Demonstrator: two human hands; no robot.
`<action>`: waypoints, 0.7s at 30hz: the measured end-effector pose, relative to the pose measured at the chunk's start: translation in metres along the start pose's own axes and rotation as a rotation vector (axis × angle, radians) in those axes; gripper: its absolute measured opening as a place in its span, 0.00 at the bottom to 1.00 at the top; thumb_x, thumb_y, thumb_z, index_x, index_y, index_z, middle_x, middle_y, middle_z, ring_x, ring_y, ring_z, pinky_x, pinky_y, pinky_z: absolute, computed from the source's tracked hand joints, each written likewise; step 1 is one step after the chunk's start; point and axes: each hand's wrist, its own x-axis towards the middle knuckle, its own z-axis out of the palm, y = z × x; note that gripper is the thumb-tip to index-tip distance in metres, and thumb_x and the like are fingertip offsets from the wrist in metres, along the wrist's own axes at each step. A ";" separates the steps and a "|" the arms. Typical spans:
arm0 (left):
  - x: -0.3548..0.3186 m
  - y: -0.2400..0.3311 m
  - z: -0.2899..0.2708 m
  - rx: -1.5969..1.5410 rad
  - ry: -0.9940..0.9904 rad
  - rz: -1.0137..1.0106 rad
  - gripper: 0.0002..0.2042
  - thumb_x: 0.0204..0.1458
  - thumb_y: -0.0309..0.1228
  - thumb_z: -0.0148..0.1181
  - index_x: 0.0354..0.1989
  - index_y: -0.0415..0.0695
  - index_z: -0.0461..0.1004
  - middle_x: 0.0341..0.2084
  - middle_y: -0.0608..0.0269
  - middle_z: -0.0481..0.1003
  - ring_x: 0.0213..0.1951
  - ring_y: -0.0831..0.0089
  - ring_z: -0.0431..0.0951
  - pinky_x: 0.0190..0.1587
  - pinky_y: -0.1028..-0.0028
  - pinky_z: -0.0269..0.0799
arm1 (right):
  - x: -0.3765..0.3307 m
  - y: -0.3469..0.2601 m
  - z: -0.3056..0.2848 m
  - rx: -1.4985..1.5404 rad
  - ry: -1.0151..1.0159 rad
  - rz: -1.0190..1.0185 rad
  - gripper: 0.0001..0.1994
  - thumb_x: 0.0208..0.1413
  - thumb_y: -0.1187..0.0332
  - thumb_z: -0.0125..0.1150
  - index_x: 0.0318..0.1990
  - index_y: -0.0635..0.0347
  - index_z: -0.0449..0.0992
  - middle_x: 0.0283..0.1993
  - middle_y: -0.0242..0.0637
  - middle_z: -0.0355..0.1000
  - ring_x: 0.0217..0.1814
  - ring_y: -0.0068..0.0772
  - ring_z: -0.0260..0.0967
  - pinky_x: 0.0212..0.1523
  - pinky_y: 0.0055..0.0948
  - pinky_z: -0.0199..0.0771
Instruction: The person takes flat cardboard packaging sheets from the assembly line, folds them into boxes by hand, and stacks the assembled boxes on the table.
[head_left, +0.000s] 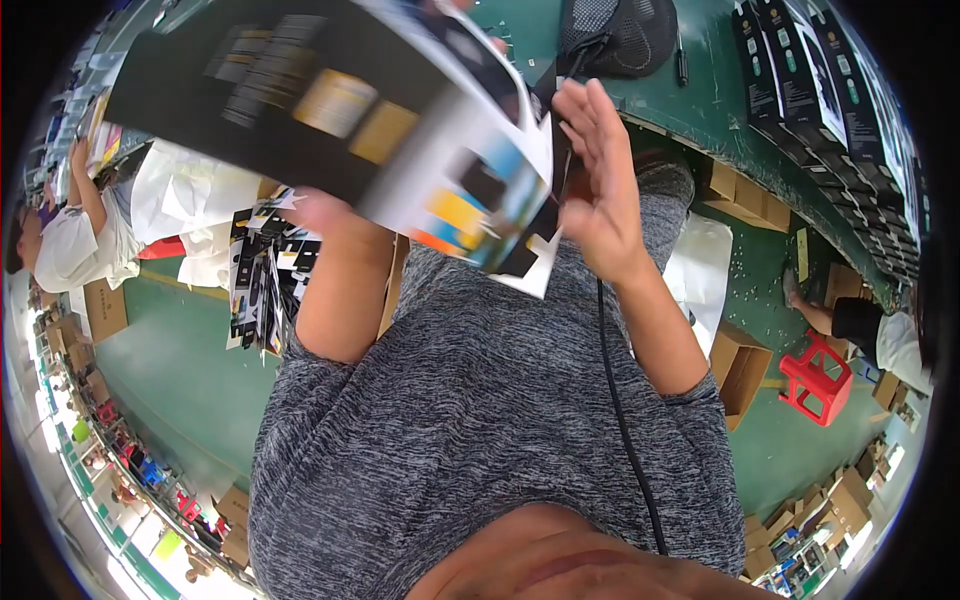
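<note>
A printed cardboard box (390, 150), black and white with yellow, blue and orange pictures, is held up tilted before my chest. It is smeared by motion. My left hand (325, 212) is blurred at its lower left edge and supports it from beneath, with its fingers mostly hidden behind the panel. At the box's right end, my right hand (605, 185) has its fingers stretched out and palm toward the box. Whether the palm touches it I cannot tell. Fingertips (500, 45) show beyond the far edge; whose they are is unclear.
Similar black boxes (800, 90) stand in rows on the green table (690, 100) at right, near a black mesh bag (617, 38) and a pen (682, 62). Flat printed pieces (265, 285) are heaped at left. A red stool (815, 380) and people are farther off.
</note>
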 end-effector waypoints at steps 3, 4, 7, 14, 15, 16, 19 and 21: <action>0.011 0.014 0.005 -0.173 -0.080 0.122 0.63 0.39 0.80 0.55 0.77 0.46 0.45 0.75 0.45 0.46 0.74 0.41 0.48 0.72 0.35 0.42 | -0.006 0.000 -0.001 0.389 -0.025 0.483 0.27 0.69 0.60 0.57 0.68 0.68 0.62 0.54 0.39 0.73 0.46 0.24 0.72 0.51 0.24 0.72; 0.018 0.017 0.009 -0.262 -0.117 0.180 0.64 0.39 0.81 0.53 0.77 0.46 0.42 0.76 0.44 0.45 0.75 0.41 0.46 0.71 0.31 0.40 | -0.006 -0.001 0.002 0.621 0.043 0.626 0.26 0.68 0.61 0.58 0.67 0.67 0.63 0.51 0.38 0.75 0.47 0.25 0.74 0.51 0.25 0.74; 0.024 0.016 0.022 0.002 -0.144 0.104 0.49 0.45 0.68 0.58 0.71 0.49 0.57 0.72 0.45 0.54 0.73 0.47 0.54 0.68 0.37 0.52 | -0.007 -0.009 0.011 0.847 0.079 0.696 0.26 0.66 0.65 0.60 0.67 0.66 0.63 0.55 0.39 0.76 0.54 0.26 0.75 0.55 0.28 0.77; 0.022 0.017 0.003 -0.115 -0.041 0.108 0.65 0.37 0.81 0.56 0.77 0.47 0.42 0.75 0.40 0.45 0.76 0.45 0.44 0.71 0.28 0.32 | -0.021 -0.012 0.011 1.043 0.176 0.840 0.23 0.62 0.69 0.64 0.62 0.61 0.68 0.53 0.34 0.77 0.53 0.25 0.77 0.56 0.34 0.80; 0.021 0.016 0.008 0.064 0.072 0.122 0.65 0.38 0.80 0.57 0.78 0.47 0.42 0.75 0.40 0.44 0.76 0.44 0.44 0.71 0.28 0.33 | -0.022 -0.008 0.011 1.019 0.195 0.811 0.20 0.62 0.69 0.64 0.60 0.61 0.70 0.51 0.33 0.77 0.51 0.24 0.77 0.55 0.32 0.80; 0.022 0.015 0.011 0.239 0.183 0.132 0.64 0.39 0.79 0.57 0.78 0.47 0.41 0.75 0.40 0.44 0.76 0.44 0.44 0.71 0.28 0.34 | -0.022 -0.004 0.010 0.992 0.219 0.781 0.18 0.62 0.68 0.64 0.57 0.61 0.71 0.48 0.31 0.78 0.50 0.23 0.77 0.54 0.31 0.80; 0.017 0.013 0.008 0.351 0.131 0.144 0.64 0.39 0.75 0.64 0.78 0.48 0.40 0.75 0.39 0.41 0.75 0.38 0.41 0.71 0.32 0.43 | -0.019 0.006 0.000 0.838 0.250 0.794 0.14 0.63 0.68 0.64 0.53 0.60 0.73 0.42 0.30 0.78 0.41 0.21 0.77 0.45 0.26 0.80; 0.014 0.013 0.001 0.384 0.068 0.142 0.65 0.37 0.73 0.67 0.77 0.48 0.40 0.75 0.38 0.42 0.75 0.37 0.44 0.71 0.34 0.48 | -0.015 0.014 -0.009 0.676 0.197 0.761 0.16 0.63 0.69 0.63 0.56 0.60 0.71 0.39 0.31 0.77 0.35 0.20 0.75 0.36 0.23 0.77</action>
